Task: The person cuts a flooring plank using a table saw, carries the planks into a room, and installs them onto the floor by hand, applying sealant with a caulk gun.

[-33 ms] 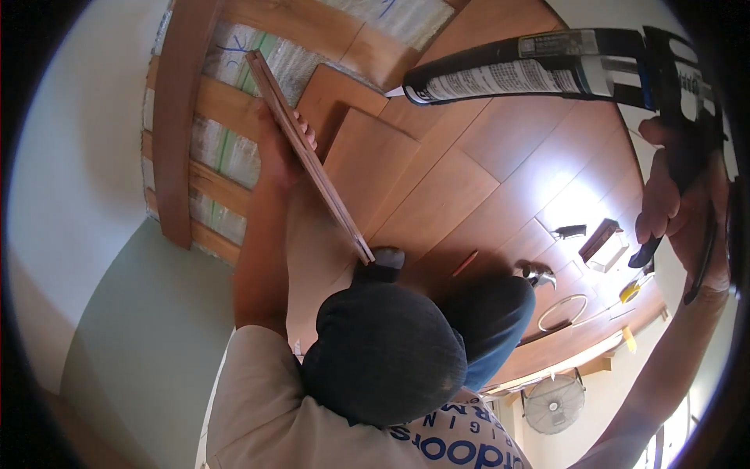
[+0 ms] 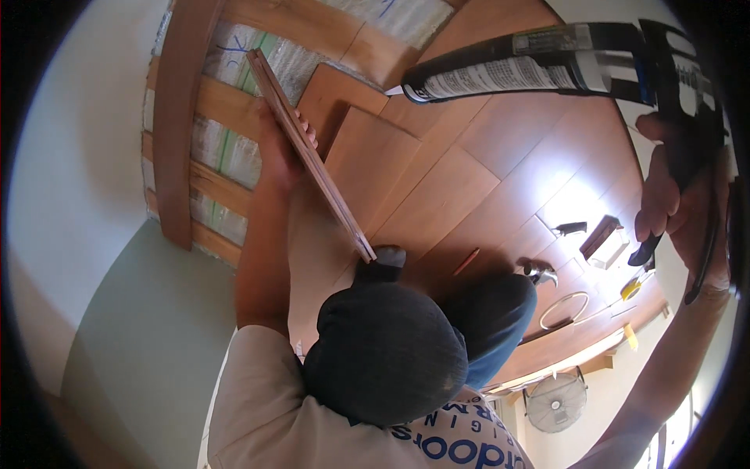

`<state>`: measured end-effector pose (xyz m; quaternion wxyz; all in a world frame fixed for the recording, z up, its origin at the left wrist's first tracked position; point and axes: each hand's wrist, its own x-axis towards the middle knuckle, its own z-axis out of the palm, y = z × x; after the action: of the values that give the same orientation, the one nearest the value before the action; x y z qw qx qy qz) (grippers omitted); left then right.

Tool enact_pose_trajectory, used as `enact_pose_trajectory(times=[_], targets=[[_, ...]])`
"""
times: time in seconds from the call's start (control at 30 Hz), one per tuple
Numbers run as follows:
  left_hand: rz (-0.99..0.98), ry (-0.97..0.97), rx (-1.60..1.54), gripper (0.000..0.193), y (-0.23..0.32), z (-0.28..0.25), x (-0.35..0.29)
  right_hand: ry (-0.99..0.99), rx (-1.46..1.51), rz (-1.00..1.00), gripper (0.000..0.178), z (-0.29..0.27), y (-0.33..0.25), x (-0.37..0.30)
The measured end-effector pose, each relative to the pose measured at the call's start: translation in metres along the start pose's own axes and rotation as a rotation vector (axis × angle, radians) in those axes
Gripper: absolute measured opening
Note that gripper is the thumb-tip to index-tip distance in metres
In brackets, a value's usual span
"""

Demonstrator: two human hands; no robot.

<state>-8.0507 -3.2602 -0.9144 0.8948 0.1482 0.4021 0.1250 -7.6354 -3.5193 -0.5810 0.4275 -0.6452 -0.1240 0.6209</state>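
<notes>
My left hand (image 2: pixel 273 144) grips a narrow wooden floorboard (image 2: pixel 320 172) near its upper half, tilted with its grooved edge showing. The lower end of the board hangs over my foot (image 2: pixel 388 256). On the right, my right hand (image 2: pixel 672 199) is wrapped round the handle and trigger of a black caulking gun (image 2: pixel 648 70). A dark cartridge (image 2: pixel 500 78) with a white label lies in the gun. Its pale nozzle points left, appearing close to the edge of the laid flooring (image 2: pixel 445 195) and the open joists (image 2: pixel 226 105).
A loose board (image 2: pixel 183 117) lies across the joists at the left, beside the wall (image 2: pixel 78 156). Right of my knees are a red pencil (image 2: pixel 466 262), a hammer (image 2: pixel 541 273), a dark tool (image 2: pixel 571 228), a wooden block (image 2: pixel 600 237), a yellow tape measure (image 2: pixel 631 289) and a fan (image 2: pixel 556 402).
</notes>
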Motion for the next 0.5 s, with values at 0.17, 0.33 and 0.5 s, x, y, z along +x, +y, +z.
enact_pose_trajectory(times=[0.17, 0.33, 0.5], targets=[[-0.013, 0.026, 0.026, 0.066, -0.007, -0.023, 0.027, -0.159, 0.08, 0.074, 0.091, 0.046, -0.013, -0.019], [-0.26, -0.459, -0.398, 0.051, 0.014, -0.082, 0.051, -0.177, 0.483, -0.049, 0.064, 0.1, 0.035, -0.031], [-0.331, -0.503, -0.23, 0.04, 0.022, -0.082, 0.073, -0.048, 0.505, -0.244, 0.038, 0.144, 0.09, -0.075]])
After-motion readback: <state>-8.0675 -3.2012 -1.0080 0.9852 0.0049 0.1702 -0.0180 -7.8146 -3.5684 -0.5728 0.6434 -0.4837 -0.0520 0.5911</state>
